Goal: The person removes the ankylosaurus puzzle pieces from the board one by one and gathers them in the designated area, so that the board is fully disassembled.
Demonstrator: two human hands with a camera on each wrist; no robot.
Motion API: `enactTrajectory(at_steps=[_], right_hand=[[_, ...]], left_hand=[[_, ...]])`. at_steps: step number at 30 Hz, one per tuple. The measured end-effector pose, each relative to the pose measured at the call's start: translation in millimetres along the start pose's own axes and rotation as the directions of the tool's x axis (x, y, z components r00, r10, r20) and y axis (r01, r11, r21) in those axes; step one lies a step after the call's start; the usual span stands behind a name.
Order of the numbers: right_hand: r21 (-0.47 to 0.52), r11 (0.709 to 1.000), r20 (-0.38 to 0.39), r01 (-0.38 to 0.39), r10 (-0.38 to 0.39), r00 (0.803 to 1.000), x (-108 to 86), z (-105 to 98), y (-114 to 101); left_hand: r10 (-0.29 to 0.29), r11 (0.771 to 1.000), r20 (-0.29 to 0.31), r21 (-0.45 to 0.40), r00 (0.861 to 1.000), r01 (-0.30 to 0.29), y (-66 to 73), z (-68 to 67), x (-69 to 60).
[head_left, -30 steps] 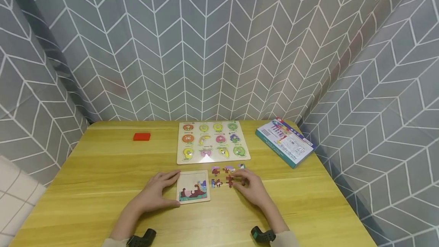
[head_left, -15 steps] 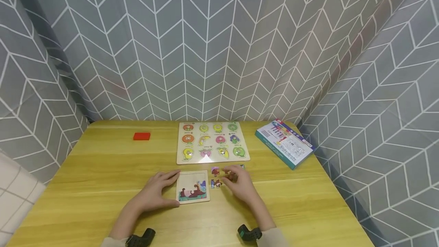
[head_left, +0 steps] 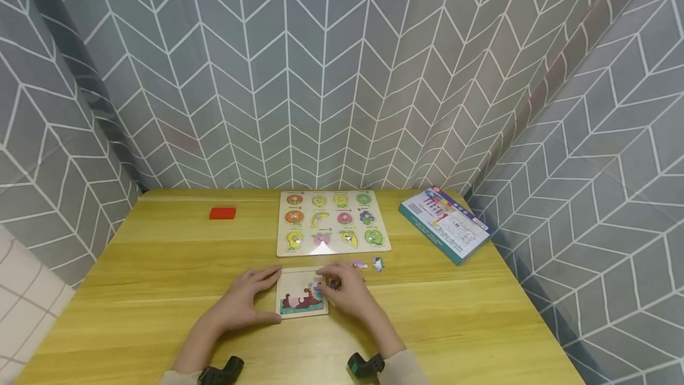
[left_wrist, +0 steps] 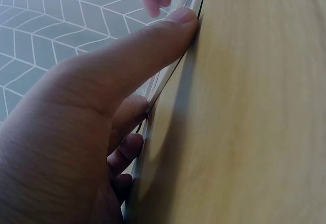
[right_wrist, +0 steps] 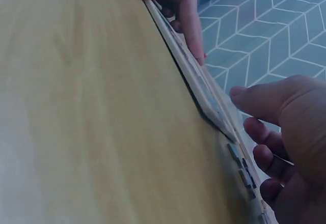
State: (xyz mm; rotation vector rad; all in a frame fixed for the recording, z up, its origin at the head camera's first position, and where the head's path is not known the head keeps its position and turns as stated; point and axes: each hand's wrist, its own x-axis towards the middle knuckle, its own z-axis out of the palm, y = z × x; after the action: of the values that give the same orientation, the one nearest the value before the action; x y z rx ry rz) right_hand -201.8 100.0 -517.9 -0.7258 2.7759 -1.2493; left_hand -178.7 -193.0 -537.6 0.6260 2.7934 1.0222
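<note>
My left hand [head_left: 248, 299] holds the left side of a small wooden puzzle tray [head_left: 295, 277]. Its thumb is at the near corner and its index finger at the far one. In the left wrist view the thumb [left_wrist: 153, 46] presses on the tray's edge. Brown, pink and teal puzzle pieces [head_left: 301, 302] fill the tray's lower part. Over the tray's right edge is my right hand [head_left: 347, 291], its thumb and index finger extended towards the fitted pieces. Whether a piece is between those fingertips cannot be made out. The right wrist view shows the other fingers [right_wrist: 270, 158] loosely bent.
Loose puzzle pieces [head_left: 378, 264] lie right of the tray, some partly covered by my right hand. Behind stands a fruit puzzle board [head_left: 333, 248]. A colourful flat box [head_left: 446, 224] lies at the right, a red block [head_left: 222, 212] at the back left. A patterned curtain borders the table.
My right hand has moved left, from the loose pieces to the tray's right edge, uncovering two pieces at the back. My left hand has stayed on the tray.
</note>
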Motion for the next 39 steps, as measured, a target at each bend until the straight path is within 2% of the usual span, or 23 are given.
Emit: enactTrajectory(at_steps=[6, 10, 21, 39], right_hand=[[-0.094, 0.995, 0.01, 0.041, -0.041, 0.999, -3.6, 4.2, 4.1], [-0.123, 0.99, 0.008, 0.064, -0.063, 0.998, -5.2, 4.9, 6.4], [-0.178, 0.983, 0.039, 0.049, -0.042, 0.998, -5.1, 4.7, 4.7], [-0.162, 0.985, 0.058, 0.064, -0.055, 0.997, -6.4, 3.5, 3.5]], left_hand=[[0.003, 1.0, 0.0, 0.006, 1.0, -0.003, 1.6, -1.0, -0.3], [0.006, 1.0, 0.002, 0.007, 1.0, -0.006, 1.9, -0.4, -0.1], [-0.006, 1.0, -0.001, 0.011, 1.0, 0.006, 2.7, -0.6, -0.3], [-0.019, 1.0, -0.003, 0.001, 1.0, 0.019, 4.6, -1.7, -0.2]])
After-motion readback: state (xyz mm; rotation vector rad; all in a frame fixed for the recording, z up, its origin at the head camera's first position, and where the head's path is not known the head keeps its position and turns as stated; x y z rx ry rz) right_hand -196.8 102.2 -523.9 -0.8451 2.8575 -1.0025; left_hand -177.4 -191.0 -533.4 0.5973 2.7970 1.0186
